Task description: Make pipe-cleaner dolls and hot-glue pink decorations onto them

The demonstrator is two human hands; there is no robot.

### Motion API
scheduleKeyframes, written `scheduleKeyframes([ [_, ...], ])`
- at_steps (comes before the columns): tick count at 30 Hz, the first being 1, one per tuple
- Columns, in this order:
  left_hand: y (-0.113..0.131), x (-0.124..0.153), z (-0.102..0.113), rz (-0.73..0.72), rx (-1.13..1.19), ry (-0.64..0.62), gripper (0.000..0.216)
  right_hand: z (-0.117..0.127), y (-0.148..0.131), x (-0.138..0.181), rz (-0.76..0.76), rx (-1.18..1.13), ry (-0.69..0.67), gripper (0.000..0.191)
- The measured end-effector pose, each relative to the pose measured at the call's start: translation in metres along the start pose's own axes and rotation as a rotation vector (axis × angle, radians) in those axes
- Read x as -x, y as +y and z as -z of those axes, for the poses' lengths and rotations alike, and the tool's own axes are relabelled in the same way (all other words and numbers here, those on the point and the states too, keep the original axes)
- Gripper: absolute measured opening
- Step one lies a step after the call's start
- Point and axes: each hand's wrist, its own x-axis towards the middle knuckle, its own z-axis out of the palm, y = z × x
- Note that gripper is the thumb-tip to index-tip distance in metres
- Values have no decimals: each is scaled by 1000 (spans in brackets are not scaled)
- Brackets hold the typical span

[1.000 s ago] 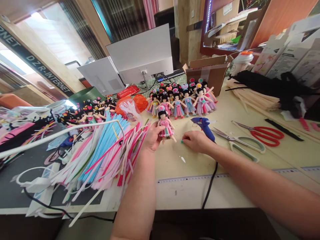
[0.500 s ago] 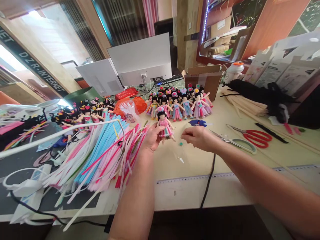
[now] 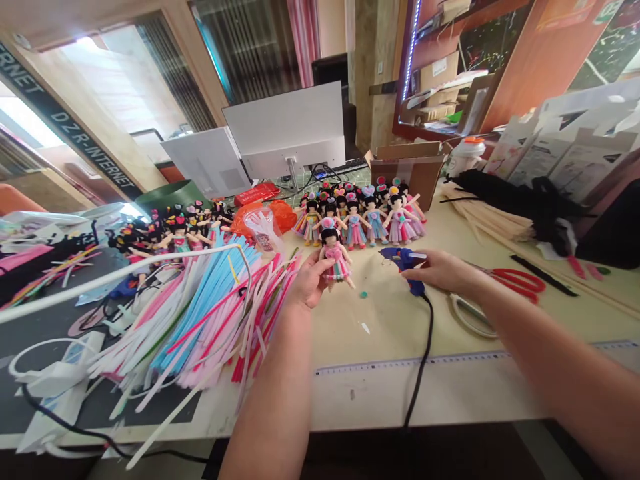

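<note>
My left hand (image 3: pixel 311 280) holds a small doll (image 3: pixel 336 257) by its side, upright and facing me. The doll has black hair, a pink top and a striped skirt. My right hand (image 3: pixel 440 272) is closed at the rear of a blue glue gun (image 3: pixel 400 256), near its white glue stick. The gun's nozzle points left toward the doll, and its black cord (image 3: pixel 424 360) runs down over the table's front edge. A small teal piece (image 3: pixel 363 295) lies between my hands, with a white scrap (image 3: pixel 365 328) nearer to me.
Finished dolls (image 3: pixel 370 217) stand grouped behind my hands. Pipe cleaners (image 3: pixel 200 313) spread across the left side. Red-handled scissors (image 3: pixel 517 280) and a second, pale-handled pair (image 3: pixel 473 315) lie at right. A ruler strip (image 3: pixel 465 358) runs along the front. Monitors (image 3: pixel 290 127) stand at the back.
My right hand has moved right from above the table beside the teal piece to the glue gun's rear. My left hand keeps the doll, now slightly farther right and lower in view.
</note>
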Motion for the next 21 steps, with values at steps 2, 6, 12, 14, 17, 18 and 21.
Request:
scheduleKeyframes([
  [2, 1, 1, 0, 27, 8, -15, 39, -11, -6, -5, -41, 142, 8, 22],
  [6, 3, 4, 0, 91, 19, -13, 43, -21, -17, -9, -101, 164, 61, 27],
  [12, 2, 4, -1, 91, 29, 20, 43, -15, -41, -4, -64, -395, 100, 18],
  [14, 0, 3, 0, 81, 4, 45, 44, -17, -45, -3, -8, -533, 68, 23],
  [17, -4, 0, 0, 69, -38, 116, 45, -27, -45, -2, 52, -642, 17, 24],
  [18, -6, 0, 0, 70, -51, 136, 44, -31, -43, -1, 56, -672, 3, 24],
  [21, -10, -3, -3, 53, -68, 154, 43, -39, -39, 3, 48, -727, -45, 25],
])
